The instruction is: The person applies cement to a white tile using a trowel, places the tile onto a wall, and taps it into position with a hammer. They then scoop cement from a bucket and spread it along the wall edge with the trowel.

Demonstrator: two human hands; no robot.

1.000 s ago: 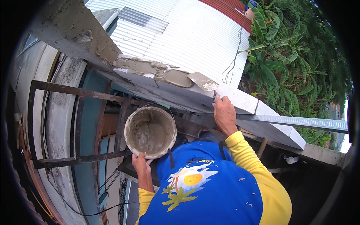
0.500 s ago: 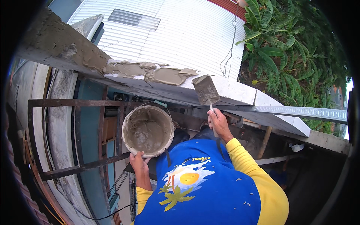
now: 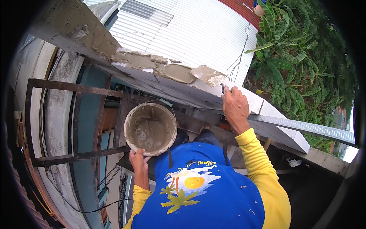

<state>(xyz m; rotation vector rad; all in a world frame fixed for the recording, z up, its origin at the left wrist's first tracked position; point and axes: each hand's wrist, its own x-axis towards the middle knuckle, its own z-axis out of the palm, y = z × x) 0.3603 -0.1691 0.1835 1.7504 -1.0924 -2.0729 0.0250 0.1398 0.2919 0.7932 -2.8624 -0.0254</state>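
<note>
My left hand (image 3: 140, 162) grips the near rim of a round bucket (image 3: 127, 142) that holds wet grey mortar (image 3: 150, 131). My right hand (image 3: 235, 108) is closed on a trowel at the top of a pale block wall (image 3: 200, 88). The trowel's handle is mostly hidden under my fingers. Its mortar-smeared blade (image 3: 209, 76) lies against the wall top, at the right end of a rough strip of fresh mortar (image 3: 152, 63). Bare white block shows to the right of my hand.
A long metal channel (image 3: 305, 124) runs rightward along the wall near my right hand. A dark rusty metal frame (image 3: 76, 88) stands left of the bucket. Beyond the wall are a white corrugated roof (image 3: 202, 30) and banana plants (image 3: 284, 57). A dark cable (image 3: 97, 209) hangs lower left.
My right hand has moved up and forward, bringing the trowel from in front of the wall onto its top, beside the mortar strip. My left hand keeps hold of the bucket.
</note>
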